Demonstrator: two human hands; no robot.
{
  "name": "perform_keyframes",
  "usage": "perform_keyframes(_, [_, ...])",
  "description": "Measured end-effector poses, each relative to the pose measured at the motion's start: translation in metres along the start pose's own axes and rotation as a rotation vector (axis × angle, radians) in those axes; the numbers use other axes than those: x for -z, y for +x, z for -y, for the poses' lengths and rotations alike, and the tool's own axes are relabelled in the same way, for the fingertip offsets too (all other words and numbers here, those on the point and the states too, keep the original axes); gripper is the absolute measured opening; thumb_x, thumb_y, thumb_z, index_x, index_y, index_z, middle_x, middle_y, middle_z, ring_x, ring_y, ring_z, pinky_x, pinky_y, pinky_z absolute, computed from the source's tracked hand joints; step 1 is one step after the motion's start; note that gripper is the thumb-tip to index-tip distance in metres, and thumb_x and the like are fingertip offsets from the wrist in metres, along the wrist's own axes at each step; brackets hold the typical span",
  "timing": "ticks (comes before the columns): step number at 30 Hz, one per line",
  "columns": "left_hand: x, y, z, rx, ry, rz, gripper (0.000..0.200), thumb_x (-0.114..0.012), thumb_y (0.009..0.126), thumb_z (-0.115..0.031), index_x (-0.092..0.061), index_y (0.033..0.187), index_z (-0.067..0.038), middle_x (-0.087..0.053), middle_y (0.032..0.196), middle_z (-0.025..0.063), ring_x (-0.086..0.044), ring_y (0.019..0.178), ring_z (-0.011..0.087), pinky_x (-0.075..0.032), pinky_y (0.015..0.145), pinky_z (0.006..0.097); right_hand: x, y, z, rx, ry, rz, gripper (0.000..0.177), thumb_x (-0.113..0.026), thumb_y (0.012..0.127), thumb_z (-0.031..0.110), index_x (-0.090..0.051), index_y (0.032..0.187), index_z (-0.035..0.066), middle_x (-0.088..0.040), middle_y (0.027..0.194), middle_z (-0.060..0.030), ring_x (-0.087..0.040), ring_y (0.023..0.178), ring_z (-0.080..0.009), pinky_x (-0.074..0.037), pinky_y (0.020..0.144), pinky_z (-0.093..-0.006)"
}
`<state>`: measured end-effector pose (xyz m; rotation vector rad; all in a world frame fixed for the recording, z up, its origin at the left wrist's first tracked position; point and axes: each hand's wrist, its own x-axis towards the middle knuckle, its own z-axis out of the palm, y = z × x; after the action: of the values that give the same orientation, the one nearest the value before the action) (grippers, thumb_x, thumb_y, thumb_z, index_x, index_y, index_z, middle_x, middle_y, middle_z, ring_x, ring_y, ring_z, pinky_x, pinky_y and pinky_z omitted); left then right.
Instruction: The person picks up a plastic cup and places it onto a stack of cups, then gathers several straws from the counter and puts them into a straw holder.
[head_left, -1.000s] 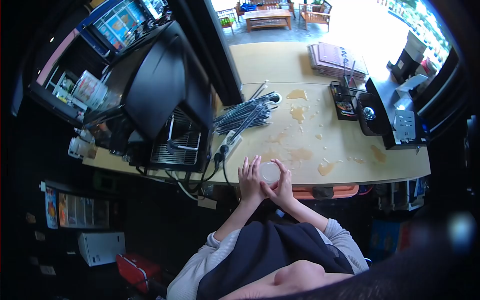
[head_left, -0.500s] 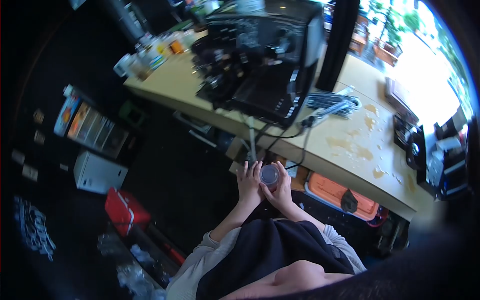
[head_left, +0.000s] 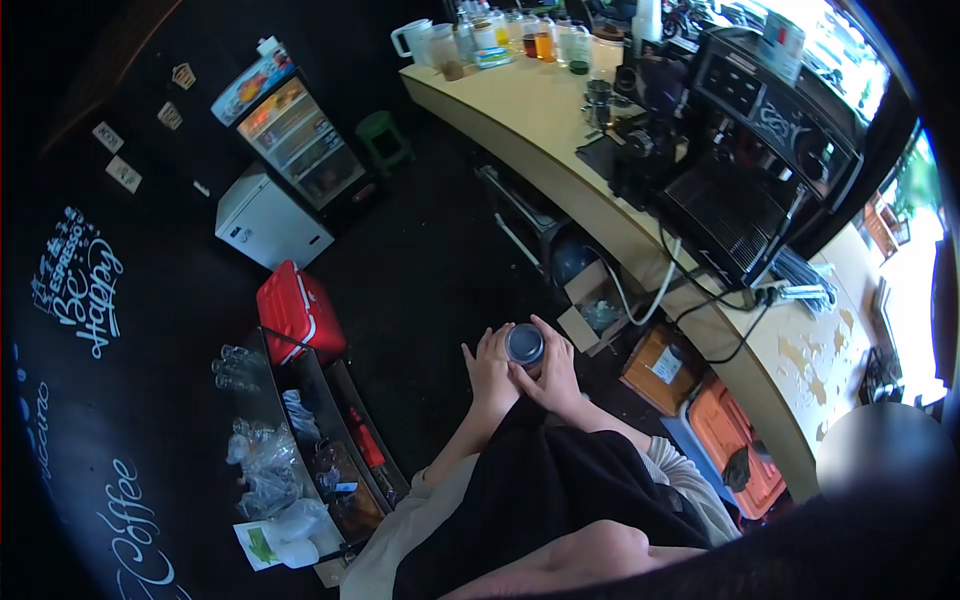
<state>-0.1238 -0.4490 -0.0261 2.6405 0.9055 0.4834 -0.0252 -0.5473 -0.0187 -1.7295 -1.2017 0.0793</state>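
Held between both hands in front of my body is a small round cup (head_left: pixel 525 344), seen from above, with a pale rim and a greyish top. My left hand (head_left: pixel 491 374) is against its left side, fingers pointing away from me. Around the right side curl the fingers of my right hand (head_left: pixel 555 368), its thumb lying across the near edge. Most of the cup's side is hidden by the hands. Beneath it shows the dark floor (head_left: pixel 420 270).
A long wooden counter (head_left: pixel 500 105) curves along the right, bearing an espresso machine (head_left: pixel 740 190) and wet brown spills. Under it sit a cardboard box (head_left: pixel 590 310) and an orange-lidded bin (head_left: pixel 735 440). Leftward are a red cooler (head_left: pixel 300 310), a white freezer (head_left: pixel 268 215) and a display fridge (head_left: pixel 305 140).
My view has swung left, so the counter and espresso machine shift rightward and the left wall's lettering comes into sight. Both hands stay around the cup.
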Motion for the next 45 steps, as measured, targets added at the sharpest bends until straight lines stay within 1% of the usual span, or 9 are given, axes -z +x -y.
perform_keyframes(5, [0.002,0.014,0.034,0.105,-0.026,-0.037,0.068,-0.070,0.076,-0.030,-0.046,0.136,-0.008,-0.053,0.137,0.0087,-0.042,0.134,0.0343,-0.021,0.106,0.0712,-0.036,0.032,-0.006,0.023,0.020,0.101,0.081,-0.073,0.078,0.027,-0.031,0.142,-0.002,-0.046,0.136,-0.0213,-0.046,0.124,-0.0362,-0.032,0.106,-0.0456])
perform_keyframes(11, [-0.004,0.061,0.075,0.154,-0.004,-0.070,0.071,-0.070,0.076,-0.035,-0.046,0.135,-0.005,-0.053,0.135,0.0140,-0.044,0.132,0.0354,-0.020,0.105,0.0725,-0.078,0.091,-0.030,0.027,0.098,0.176,0.080,-0.072,0.079,0.027,-0.030,0.140,-0.004,-0.045,0.136,-0.0232,-0.047,0.124,-0.0376,-0.035,0.104,-0.0458])
perform_keyframes(19, [0.011,0.207,0.112,0.174,-0.012,-0.068,0.071,-0.070,0.074,-0.041,-0.050,0.132,-0.005,-0.057,0.132,0.0130,-0.049,0.126,0.0354,-0.026,0.103,0.0720,-0.104,0.234,-0.072,0.085,0.134,0.191,0.081,-0.074,0.079,0.030,-0.032,0.140,-0.004,-0.046,0.136,-0.0239,-0.047,0.126,-0.0381,-0.037,0.104,-0.0464])
perform_keyframes(24, [0.004,0.298,0.126,0.185,-0.019,-0.062,0.067,-0.074,0.074,-0.037,-0.053,0.130,-0.007,-0.060,0.127,0.0104,-0.054,0.123,0.0284,-0.029,0.108,0.0621,-0.102,0.311,-0.108,0.009,0.016,0.262,0.093,-0.075,0.078,0.032,-0.023,0.149,0.000,-0.043,0.144,-0.0189,-0.045,0.128,-0.0376,-0.035,0.107,-0.0462])
perform_keyframes(31, [-0.007,0.357,0.155,0.267,-0.129,-0.057,0.067,-0.073,0.074,-0.036,-0.050,0.130,-0.007,-0.060,0.127,0.0118,-0.056,0.119,0.0303,-0.031,0.107,0.0597,-0.134,0.372,-0.132,-0.054,0.187,0.309,0.095,-0.073,0.080,0.030,-0.018,0.151,0.003,-0.045,0.142,-0.0185,-0.045,0.127,-0.0371,-0.035,0.108,-0.0439])
perform_keyframes(33, [-0.009,0.375,0.166,0.285,-0.161,-0.045,0.067,-0.073,0.074,-0.036,-0.049,0.130,-0.007,-0.061,0.125,0.0126,-0.057,0.117,0.0315,-0.033,0.106,0.0590,-0.146,0.387,-0.139,-0.058,0.192,0.281,0.091,-0.072,0.080,0.033,-0.021,0.151,0.006,-0.048,0.137,-0.0221,-0.047,0.124,-0.0396,-0.036,0.107,-0.0464])
perform_keyframes(39, [-0.014,0.453,0.209,0.155,-0.165,-0.049,0.075,-0.076,0.071,-0.041,-0.048,0.131,-0.006,-0.061,0.124,0.0128,-0.059,0.115,0.0317,-0.035,0.104,0.0595,-0.183,0.453,-0.164,0.004,0.138,0.164,0.092,-0.072,0.081,0.027,-0.017,0.151,0.003,-0.047,0.138,-0.0220,-0.048,0.123,-0.0372,-0.037,0.107,-0.0436])
perform_keyframes(43, [-0.010,0.515,0.247,0.011,-0.166,-0.050,0.080,-0.077,0.069,-0.042,-0.047,0.133,-0.006,-0.061,0.124,0.0130,-0.058,0.116,0.0321,-0.035,0.104,0.0592,-0.212,0.505,-0.169,-0.071,0.202,0.040,0.096,-0.073,0.079,0.026,-0.015,0.151,0.002,-0.050,0.134,-0.0211,-0.051,0.120,-0.0375,-0.040,0.103,-0.0444])
perform_keyframes(45, [-0.008,0.545,0.268,-0.031,-0.161,-0.048,0.081,-0.078,0.068,-0.042,-0.046,0.134,-0.006,-0.061,0.124,0.0132,-0.058,0.116,0.0324,-0.035,0.104,0.0593,-0.226,0.532,-0.170,-0.219,0.277,0.065,0.097,-0.074,0.078,0.025,-0.014,0.151,0.001,-0.052,0.130,-0.0206,-0.051,0.118,-0.0371,-0.040,0.103,-0.0432])
